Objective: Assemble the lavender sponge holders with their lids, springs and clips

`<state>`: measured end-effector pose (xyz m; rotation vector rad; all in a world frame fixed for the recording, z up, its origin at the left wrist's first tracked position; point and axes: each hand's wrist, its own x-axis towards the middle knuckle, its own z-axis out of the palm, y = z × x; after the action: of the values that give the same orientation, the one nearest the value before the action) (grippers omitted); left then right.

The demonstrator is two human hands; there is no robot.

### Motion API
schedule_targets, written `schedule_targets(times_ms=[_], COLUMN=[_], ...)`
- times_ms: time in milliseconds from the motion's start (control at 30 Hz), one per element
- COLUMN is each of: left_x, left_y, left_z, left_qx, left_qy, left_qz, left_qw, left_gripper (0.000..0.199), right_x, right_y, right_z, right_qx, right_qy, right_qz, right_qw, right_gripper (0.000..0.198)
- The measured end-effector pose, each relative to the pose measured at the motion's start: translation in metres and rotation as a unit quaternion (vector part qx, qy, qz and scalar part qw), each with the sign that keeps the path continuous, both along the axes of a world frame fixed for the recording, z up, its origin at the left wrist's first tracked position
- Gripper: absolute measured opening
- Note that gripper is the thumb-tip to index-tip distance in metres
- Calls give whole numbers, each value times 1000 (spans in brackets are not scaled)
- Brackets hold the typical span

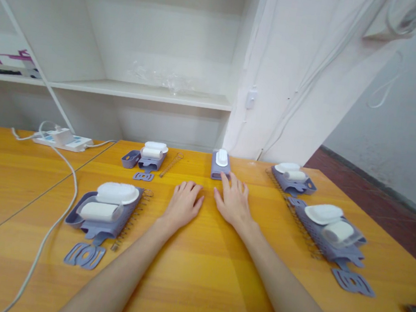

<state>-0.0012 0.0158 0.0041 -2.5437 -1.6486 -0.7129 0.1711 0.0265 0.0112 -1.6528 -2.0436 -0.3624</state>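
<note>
My left hand (184, 203) rests palm down on the wooden table, fingers loosely spread and holding nothing. My right hand (233, 199) lies flat with fingers apart. Its fingertips reach the near edge of a purple-grey plastic box (220, 173); whether they touch it I cannot tell. On top of that box sits a white oval piece (222, 157). Left of my left hand is a purple-grey holder (109, 227) bearing a white roll (100, 212) and a white oval piece (117, 193). A metal coil strip (130, 225) runs alongside it.
Similar sets with a roll (337, 232), a back-left roll (152, 153) and a back-right roll (295, 176) stand around. Flat purple-grey pieces (85, 255) lie near the front left. A white cable (55, 226) crosses the left side from a power strip (63, 139). Shelves (140, 92) rise behind.
</note>
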Motion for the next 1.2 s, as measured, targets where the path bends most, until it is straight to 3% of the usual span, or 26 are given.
schedule_targets(times_ms=[133, 233, 433, 767, 1200], left_x=[2, 4, 5, 5, 4], left_y=[-1, -3, -3, -3, -3], left_z=[3, 7, 9, 10, 7], left_qx=[3, -31, -93, -106, -89], left_qy=[-8, -3, 59, 80, 75], left_qz=[18, 45, 64, 62, 51], left_qw=[1000, 998, 992, 989, 992], left_gripper=[23, 21, 27, 28, 27], right_x=[13, 21, 28, 27, 28], right_y=[-14, -24, -30, -29, -30], right_z=[5, 2, -5, -4, -5], right_qx=[-36, -57, -104, -136, -124], right_qy=[31, 28, -1, -22, -28], right_qz=[-7, -39, -36, -32, -18], right_qw=[999, 997, 994, 990, 992], right_gripper=[26, 21, 26, 30, 29])
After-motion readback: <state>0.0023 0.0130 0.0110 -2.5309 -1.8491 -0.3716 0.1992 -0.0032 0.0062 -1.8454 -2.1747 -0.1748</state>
